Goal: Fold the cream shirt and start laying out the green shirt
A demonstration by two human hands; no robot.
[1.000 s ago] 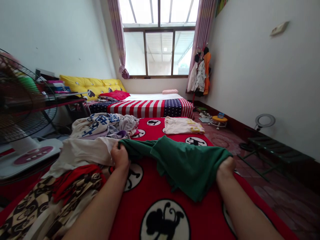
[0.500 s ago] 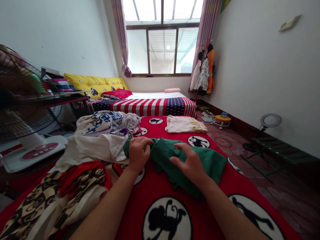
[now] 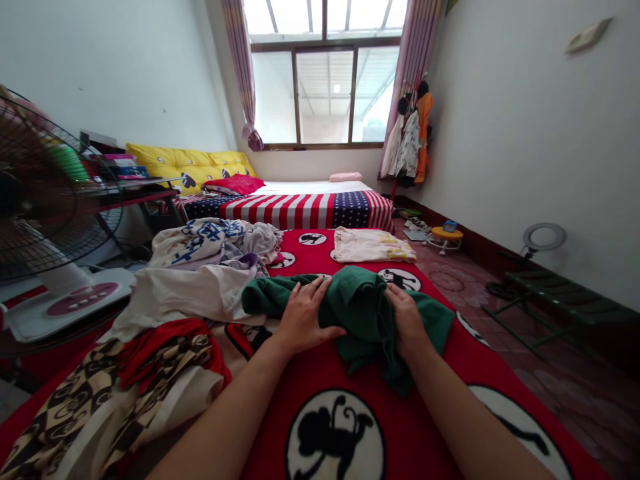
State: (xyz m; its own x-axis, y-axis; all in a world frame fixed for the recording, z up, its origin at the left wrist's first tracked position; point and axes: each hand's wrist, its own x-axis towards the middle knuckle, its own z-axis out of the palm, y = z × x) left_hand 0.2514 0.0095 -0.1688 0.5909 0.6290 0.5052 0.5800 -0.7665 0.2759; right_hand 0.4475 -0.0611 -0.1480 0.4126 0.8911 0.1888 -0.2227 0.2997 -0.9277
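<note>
A crumpled green garment lies across the red cloth with monkey prints; its exact kind does not show. My left hand rests on its left part, fingers stretched out and thumb apart. On the other side my right hand grips a bunched fold of the green fabric, fingers closed round it. The middle of the garment is raised between both hands. Left of it a white garment lies in a heap with other clothes.
A folded cream garment lies farther back. At the left, a red and checked garment lies near a standing fan. A striped bed stands under the window. A green folding stool is on the floor at right.
My left hand has moved right along the green garment and opened flat. My right hand has closed on the fabric, and the middle part is now lifted and bunched.
</note>
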